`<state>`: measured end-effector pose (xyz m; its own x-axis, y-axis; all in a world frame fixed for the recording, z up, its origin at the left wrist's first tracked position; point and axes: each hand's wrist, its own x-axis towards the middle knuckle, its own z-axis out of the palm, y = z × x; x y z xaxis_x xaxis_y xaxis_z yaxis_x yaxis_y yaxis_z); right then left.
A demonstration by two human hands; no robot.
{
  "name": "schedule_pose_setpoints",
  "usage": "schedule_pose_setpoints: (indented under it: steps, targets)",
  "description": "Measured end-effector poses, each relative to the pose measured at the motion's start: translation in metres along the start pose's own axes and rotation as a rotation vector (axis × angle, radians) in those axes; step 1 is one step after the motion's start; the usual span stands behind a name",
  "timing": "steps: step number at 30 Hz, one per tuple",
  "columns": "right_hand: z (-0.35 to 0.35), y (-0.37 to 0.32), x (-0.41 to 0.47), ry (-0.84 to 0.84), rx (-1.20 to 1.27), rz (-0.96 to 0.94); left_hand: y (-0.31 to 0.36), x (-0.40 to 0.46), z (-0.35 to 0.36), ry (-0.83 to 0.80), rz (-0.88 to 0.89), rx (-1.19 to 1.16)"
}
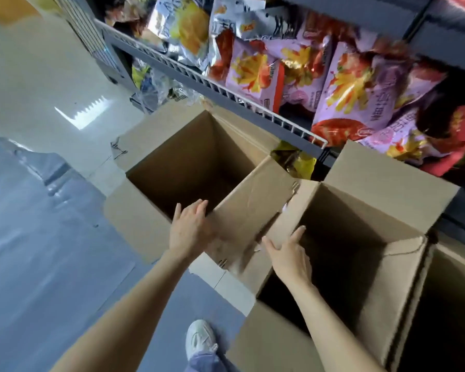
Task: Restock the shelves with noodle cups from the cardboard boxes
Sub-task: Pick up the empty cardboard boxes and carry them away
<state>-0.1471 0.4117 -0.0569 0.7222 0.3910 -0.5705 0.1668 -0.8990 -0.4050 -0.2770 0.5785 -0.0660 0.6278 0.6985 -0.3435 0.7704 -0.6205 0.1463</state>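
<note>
Head view, looking down at two open cardboard boxes standing on the floor [51,264] in front of a shelf [188,73]. The left box [156,157] and the right box [381,200] stand side by side, flaps raised, and their inner flaps meet between them. Both interiors are dark; no noodle cups can be made out in either box or on the visible shelf. The left hand [191,229] reaches over the near edge of the left box, fingers fairly straight and held together, resting against the tilted inner flap [253,194]; it grips nothing that can be seen. The right hand [290,256] lies at the near left corner of the right box, fingers extended and slightly apart, touching that box's flap edge; whether the thumb hooks the cardboard cannot be told because of motion blur. The shelf carries a white wire front rail [253,103], behind which lie pink and orange snack bags [253,73]. More bags [151,84] sit on a lower level, left of the boxes. A white shoe [200,339] of the person shows at the bottom edge, between the forearms.
</note>
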Motion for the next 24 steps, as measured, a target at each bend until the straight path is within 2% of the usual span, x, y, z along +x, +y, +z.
schedule_pose_setpoints:
  steps: [3,6,9,12,17,24]
  targets:
    - [0.023,-0.009,0.01,0.0,0.031,0.118,-0.014,0.025,0.005,-0.166,0.006,0.033]
    - [0.035,-0.014,0.014,0.005,-0.019,0.195,-0.034,0.03,0.001,-0.235,-0.005,0.069]
    - [0.042,-0.022,0.013,0.037,-0.121,0.258,-0.061,0.026,-0.007,-0.189,0.033,0.097]
    - [0.044,-0.032,0.0,0.147,-0.167,0.278,-0.09,0.017,-0.021,-0.097,0.01,0.028]
    - [0.037,-0.072,-0.059,0.216,-0.164,0.213,-0.128,-0.019,-0.044,-0.029,-0.139,-0.078]
    - [0.078,-0.175,-0.121,0.07,-0.288,-0.069,-0.174,-0.066,-0.087,0.024,-0.356,-0.178]
